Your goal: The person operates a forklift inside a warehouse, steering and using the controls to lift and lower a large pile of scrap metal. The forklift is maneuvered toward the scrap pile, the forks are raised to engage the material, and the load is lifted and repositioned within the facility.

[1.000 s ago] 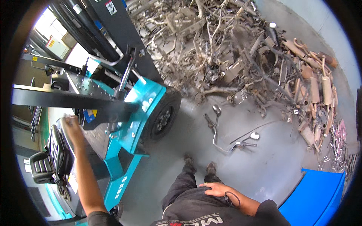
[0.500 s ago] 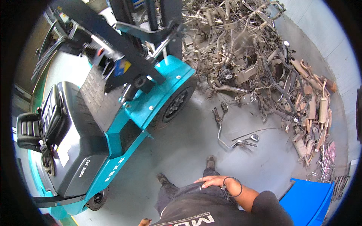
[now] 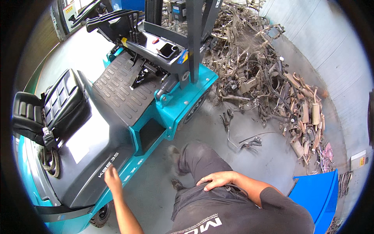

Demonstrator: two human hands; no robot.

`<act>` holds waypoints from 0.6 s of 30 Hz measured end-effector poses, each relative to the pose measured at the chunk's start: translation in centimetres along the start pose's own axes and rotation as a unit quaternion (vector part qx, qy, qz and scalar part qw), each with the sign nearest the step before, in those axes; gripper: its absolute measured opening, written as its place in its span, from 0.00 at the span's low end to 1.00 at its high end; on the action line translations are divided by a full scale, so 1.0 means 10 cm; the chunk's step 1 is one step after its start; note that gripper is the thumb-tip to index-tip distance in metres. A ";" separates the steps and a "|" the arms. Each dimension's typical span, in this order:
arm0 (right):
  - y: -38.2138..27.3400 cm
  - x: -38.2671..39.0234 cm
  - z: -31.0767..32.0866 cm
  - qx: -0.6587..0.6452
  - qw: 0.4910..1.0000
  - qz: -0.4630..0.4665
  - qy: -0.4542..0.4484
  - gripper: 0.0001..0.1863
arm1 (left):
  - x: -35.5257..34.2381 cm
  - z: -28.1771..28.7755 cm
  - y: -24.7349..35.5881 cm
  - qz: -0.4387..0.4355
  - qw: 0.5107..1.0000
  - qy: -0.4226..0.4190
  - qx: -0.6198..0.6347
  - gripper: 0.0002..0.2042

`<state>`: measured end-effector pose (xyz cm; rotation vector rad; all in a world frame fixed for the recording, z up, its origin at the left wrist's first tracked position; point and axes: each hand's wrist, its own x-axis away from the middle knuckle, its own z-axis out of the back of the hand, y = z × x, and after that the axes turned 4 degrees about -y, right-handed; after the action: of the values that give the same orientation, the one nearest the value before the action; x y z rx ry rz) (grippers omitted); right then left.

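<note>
My left hand point(image 3: 112, 179) is raised in front of the teal and grey forklift's side point(image 3: 95, 156). A finger or thumb points up from it, and the other fingers are hidden and slightly blurred. Whether it touches the body panel I cannot tell. On the front of my dark trousers point(image 3: 196, 158), near the waist, rests my right hand point(image 3: 216, 180), its fingers stretched out and holding nothing. The forklift has a black seat point(image 3: 64, 101), a ribbed floor plate point(image 3: 126, 85) and a steering wheel point(image 3: 85, 13). One of my legs is lifted forward beside it.
A big heap of scrap metal parts point(image 3: 249, 66) lies beyond the forklift, with rusty exhaust mufflers point(image 3: 316, 113) on its right side. A bent handlebar with mirrors point(image 3: 231, 140) is on the grey floor. At lower right stands a blue bin point(image 3: 315, 195), near the pale wall point(image 3: 327, 50).
My left hand has risen from the lower edge to the forklift's side. The forklift cab now appears nearer and fuller in view. One leg has come forward; my right hand stays at the waist.
</note>
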<state>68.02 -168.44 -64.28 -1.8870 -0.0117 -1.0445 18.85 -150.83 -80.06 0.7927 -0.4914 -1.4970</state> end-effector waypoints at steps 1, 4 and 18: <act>-0.10 -0.01 0.01 0.054 0.998 -0.024 0.019 0.37 | -0.27 0.09 0.14 -0.033 0.998 0.023 0.045 0.10; -0.57 -0.13 0.12 0.129 0.991 -0.036 0.016 0.38 | -1.14 0.46 0.37 -0.122 0.987 0.073 -0.080 0.10; -4.38 0.90 4.61 0.311 0.350 0.306 0.829 0.25 | -3.25 0.76 -1.10 0.028 0.937 0.015 -0.347 0.21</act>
<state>85.89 -114.00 -35.31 0.5454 1.1737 -1.5262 4.22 -119.04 -77.10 0.2391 0.0567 -1.4619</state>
